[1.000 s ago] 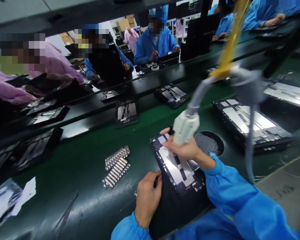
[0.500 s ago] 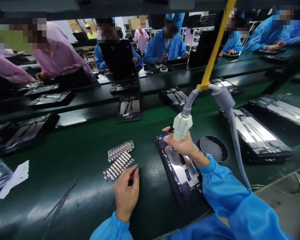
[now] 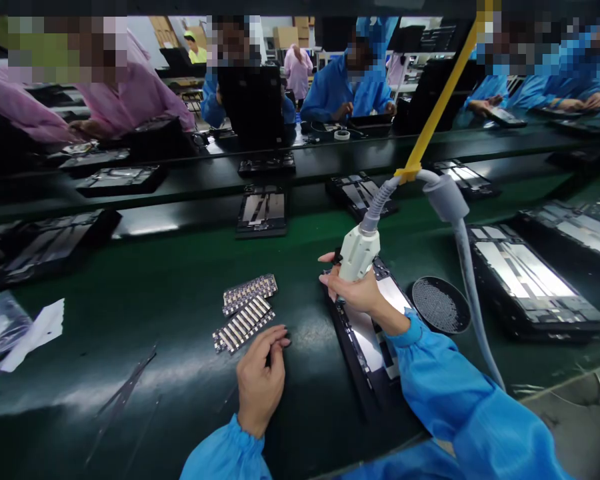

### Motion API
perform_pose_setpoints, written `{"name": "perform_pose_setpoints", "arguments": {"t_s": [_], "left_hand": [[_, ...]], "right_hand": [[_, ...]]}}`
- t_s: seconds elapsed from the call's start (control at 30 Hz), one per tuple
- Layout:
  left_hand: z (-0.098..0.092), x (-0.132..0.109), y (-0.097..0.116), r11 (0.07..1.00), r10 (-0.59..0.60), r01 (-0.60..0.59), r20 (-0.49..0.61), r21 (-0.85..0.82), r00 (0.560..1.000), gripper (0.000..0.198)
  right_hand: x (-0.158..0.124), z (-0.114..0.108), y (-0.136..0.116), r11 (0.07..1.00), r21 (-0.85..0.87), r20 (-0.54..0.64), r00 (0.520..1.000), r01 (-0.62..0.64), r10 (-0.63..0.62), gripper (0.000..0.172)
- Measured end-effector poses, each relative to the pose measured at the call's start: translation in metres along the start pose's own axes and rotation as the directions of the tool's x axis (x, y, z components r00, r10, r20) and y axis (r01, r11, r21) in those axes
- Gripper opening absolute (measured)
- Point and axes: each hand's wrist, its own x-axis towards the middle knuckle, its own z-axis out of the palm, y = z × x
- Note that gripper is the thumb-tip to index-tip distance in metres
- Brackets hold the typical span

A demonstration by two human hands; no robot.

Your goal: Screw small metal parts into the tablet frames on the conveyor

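My right hand is wrapped around a white electric screwdriver, which points down at the upper left edge of an opened tablet. The tool's tip is hidden behind my fingers. Silver plates and dark strips show inside the tablet's black casing. To its left, my left hand rests low over the bench with fingers curled and thumb pressed against them; I cannot make out what is in the pinch. Just beyond those fingertips lie two panels of small parts, one overlapping the other.
A round black dish of tiny parts sits right of the tablet. The screwdriver's grey cable hangs from a yellow strap. More opened tablets lie around. Thin dark strips and plastic bags are on the left. Co-workers sit opposite.
My right hand and the screwdriver have shifted to the tablet's left edge. My left fingers have turned to point further right. The whole view has swung slightly.
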Motion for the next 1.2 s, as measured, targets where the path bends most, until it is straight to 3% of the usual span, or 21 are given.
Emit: {"name": "perform_pose_setpoints", "arguments": {"t_s": [0.17, 0.3, 0.37, 0.5, 0.6, 0.73, 0.8, 0.9, 0.93, 0.97, 1.1, 1.2], "left_hand": [[-0.002, 0.001, 0.002, 0.998, 0.056, -0.055, -0.006, 0.017, 0.998, 0.021], [-0.002, -0.004, 0.026, 0.978, 0.197, -0.200, 0.065, 0.055, 0.978, 0.025], [0.007, -0.013, 0.048, 0.948, 0.316, -0.317, 0.160, -0.021, 0.935, 0.028], [0.045, -0.036, 0.091, 0.831, 0.555, -0.495, 0.299, -0.256, 0.776, 0.023], [0.068, -0.046, 0.104, 0.785, 0.616, -0.585, 0.350, -0.203, 0.706, 0.040], [0.060, -0.040, 0.092, 0.765, 0.596, -0.643, 0.430, -0.045, 0.678, 0.042], [0.045, -0.033, 0.080, 0.739, 0.618, -0.673, 0.437, -0.040, 0.653, 0.038], [0.027, -0.025, 0.065, 0.711, 0.646, -0.703, 0.411, -0.019, 0.643, 0.036], [0.024, -0.024, 0.062, 0.700, 0.659, -0.714, 0.401, -0.019, 0.636, 0.036], [0.023, -0.023, 0.059, 0.687, 0.676, -0.726, 0.389, -0.024, 0.626, 0.036], [0.028, -0.022, 0.057, 0.643, 0.725, -0.763, 0.376, -0.068, 0.577, 0.046], [0.034, -0.023, 0.058, 0.679, 0.687, -0.733, 0.386, -0.039, 0.616, 0.059]], "right_hand": [[0.000, 0.002, -0.002, 0.999, 0.000, 0.002, 0.999, -0.045, 0.045, 0.022], [-0.004, 0.004, -0.005, 0.998, -0.036, 0.043, 0.998, -0.053, 0.055, 0.018], [-0.006, 0.006, -0.005, 0.997, -0.050, 0.057, 0.997, -0.055, 0.058, 0.017], [-0.005, 0.010, -0.002, 0.998, -0.034, 0.020, 0.998, -0.062, 0.063, 0.020], [-0.003, 0.009, -0.009, 0.999, 0.007, 0.037, 0.999, -0.037, 0.037, 0.025], [-0.018, -0.023, -0.036, 0.999, 0.032, 0.084, 0.996, 0.002, -0.004, 0.033], [-0.039, -0.052, -0.053, 0.999, 0.011, 0.179, 0.983, -0.037, 0.035, 0.036], [-0.079, -0.093, -0.067, 0.989, -0.052, 0.348, 0.926, -0.135, 0.145, 0.039], [-0.092, -0.102, -0.066, 0.972, -0.157, 0.363, 0.905, -0.177, 0.224, 0.039], [-0.104, -0.109, -0.063, 0.957, -0.208, 0.300, 0.918, -0.204, 0.261, 0.043], [-0.141, -0.110, -0.028, 0.952, -0.188, 0.236, 0.930, -0.240, 0.281, 0.053], [-0.156, -0.106, -0.002, 0.949, -0.206, 0.244, 0.927, -0.239, 0.286, 0.050]]}}
